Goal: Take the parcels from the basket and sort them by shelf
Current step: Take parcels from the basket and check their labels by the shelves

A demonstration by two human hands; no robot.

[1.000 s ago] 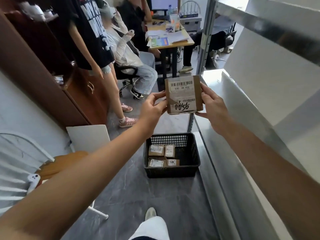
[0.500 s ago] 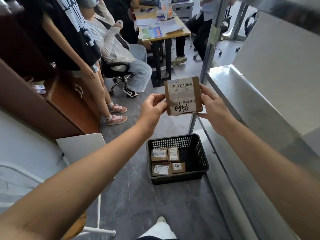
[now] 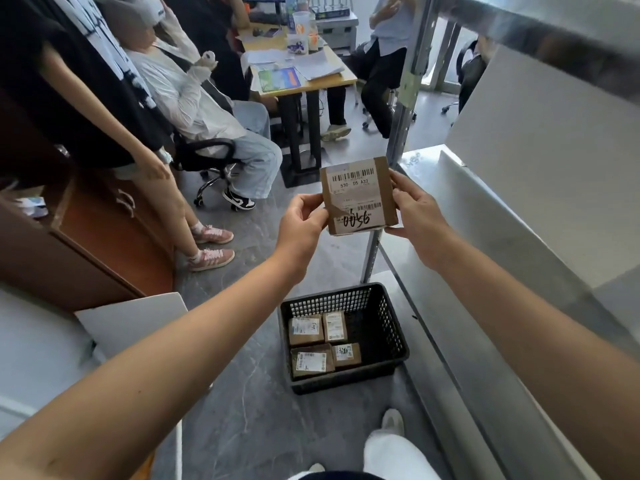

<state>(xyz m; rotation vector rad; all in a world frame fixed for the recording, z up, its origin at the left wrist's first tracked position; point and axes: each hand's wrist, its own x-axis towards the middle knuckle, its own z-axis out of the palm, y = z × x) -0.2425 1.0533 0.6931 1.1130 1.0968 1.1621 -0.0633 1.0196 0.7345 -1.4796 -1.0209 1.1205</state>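
Head view: left hand and right hand clamp the parcel by its side edges above the basket; best read its label, then choose the shelf on the right

Left arm: bare, stretched forward from lower left, wrist nearly straight.
Left hand: fingers curled, thumb and fingertips pinching the parcel at its left edge.
Right arm: bare, reaching forward from the right.
Right hand: fingers clasping the parcel's right edge, thumb on its front.
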